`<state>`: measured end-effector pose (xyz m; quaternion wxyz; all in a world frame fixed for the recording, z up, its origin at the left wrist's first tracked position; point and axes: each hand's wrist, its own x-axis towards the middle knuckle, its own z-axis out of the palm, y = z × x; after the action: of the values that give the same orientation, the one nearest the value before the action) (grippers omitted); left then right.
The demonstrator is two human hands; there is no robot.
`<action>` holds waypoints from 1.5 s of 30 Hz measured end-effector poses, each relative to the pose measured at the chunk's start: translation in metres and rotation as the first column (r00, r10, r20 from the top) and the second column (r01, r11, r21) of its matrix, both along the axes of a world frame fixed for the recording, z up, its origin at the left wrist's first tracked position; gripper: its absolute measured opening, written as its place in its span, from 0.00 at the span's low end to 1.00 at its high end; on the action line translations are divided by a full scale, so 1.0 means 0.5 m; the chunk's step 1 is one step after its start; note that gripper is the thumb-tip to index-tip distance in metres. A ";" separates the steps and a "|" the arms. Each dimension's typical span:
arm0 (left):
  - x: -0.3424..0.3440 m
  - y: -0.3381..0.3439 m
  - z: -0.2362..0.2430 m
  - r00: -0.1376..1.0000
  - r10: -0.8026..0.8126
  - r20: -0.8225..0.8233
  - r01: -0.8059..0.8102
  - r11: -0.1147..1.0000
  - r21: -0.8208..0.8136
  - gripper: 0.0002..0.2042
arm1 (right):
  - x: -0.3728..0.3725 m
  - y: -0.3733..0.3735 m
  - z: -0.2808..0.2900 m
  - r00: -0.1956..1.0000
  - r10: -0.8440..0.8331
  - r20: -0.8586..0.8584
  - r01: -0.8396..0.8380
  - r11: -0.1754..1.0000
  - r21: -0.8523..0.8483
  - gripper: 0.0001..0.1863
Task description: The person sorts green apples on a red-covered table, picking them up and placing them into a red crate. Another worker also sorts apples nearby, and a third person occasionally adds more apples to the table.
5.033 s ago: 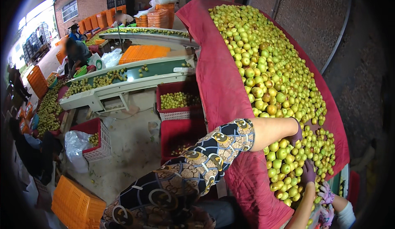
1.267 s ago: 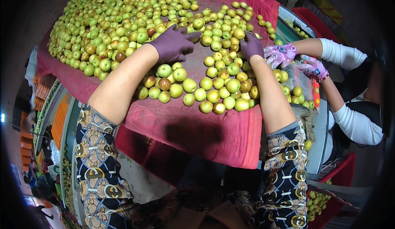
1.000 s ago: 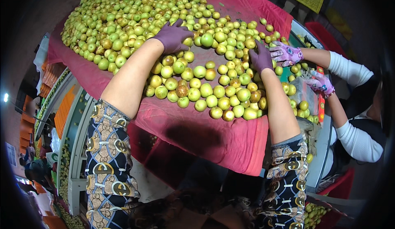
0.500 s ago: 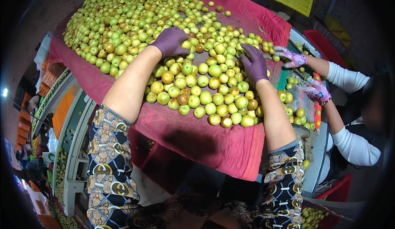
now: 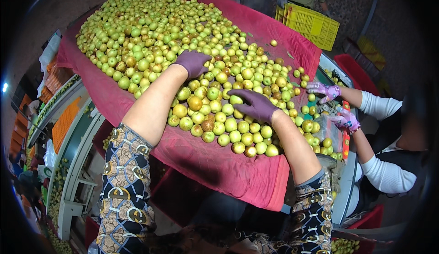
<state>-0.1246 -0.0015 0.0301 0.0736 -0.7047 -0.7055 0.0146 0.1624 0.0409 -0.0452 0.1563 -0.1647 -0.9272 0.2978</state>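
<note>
A big heap of green jujubes (image 5: 146,30), many blotched with brown, is spread over a red cloth (image 5: 201,156) on a raised table. My left hand (image 5: 193,63), in a purple glove, reaches into the middle of the heap. Its fingers bend round a yellowish jujube (image 5: 207,65), partly hidden by them. To the right and nearer to me is my right hand (image 5: 257,106), gloved alike. Between its fingers and thumb sits a green jujube (image 5: 235,100). Other jujubes lie under and around both hands.
At the right, a co-worker's flower-patterned gloves (image 5: 323,91) are beside jujubes and a clear plastic bag (image 5: 330,112). Beyond the cloth, another person holds a yellow crate (image 5: 315,28). Conveyor channels (image 5: 68,162) and an orange mat (image 5: 68,119) are at the left.
My right hand has moved left and nearer over the jujubes and come to a green one. My left hand has shifted slightly right and nearer. A person now shows behind the yellow crate.
</note>
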 end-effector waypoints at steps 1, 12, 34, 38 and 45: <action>-0.004 0.002 -0.008 0.999 -0.041 -0.017 0.042 0.999 0.033 0.24 | -0.007 -0.006 0.001 1.000 0.027 0.002 -0.027 0.999 -0.025 0.27; 0.036 0.037 -0.052 0.903 -0.425 0.058 0.429 0.897 -0.108 0.26 | -0.008 -0.019 0.009 0.864 -0.332 -0.379 0.223 0.926 -0.303 0.11; 0.057 0.073 -0.067 0.890 -0.446 0.090 0.454 0.886 -0.094 0.31 | 1.000 -1.048 0.021 -0.591 -0.477 -0.650 0.806 -0.388 -0.448 0.19; 0.076 0.129 -0.133 0.808 -0.391 0.440 0.487 0.864 -0.127 0.29 | 1.355 -1.422 -0.101 -0.642 -0.510 -0.573 0.650 -0.758 -0.055 0.15; 0.106 0.100 -0.123 0.868 -0.434 0.244 0.472 0.873 -0.125 0.29 | 1.381 -1.697 -0.239 -0.891 -0.355 0.282 0.448 -0.787 0.424 0.30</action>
<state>-0.0718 0.0486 -0.0314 -0.0633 -0.8521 -0.5194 -0.0130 0.8531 -0.8075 -0.1646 0.0692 -0.9955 -0.0533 -0.0368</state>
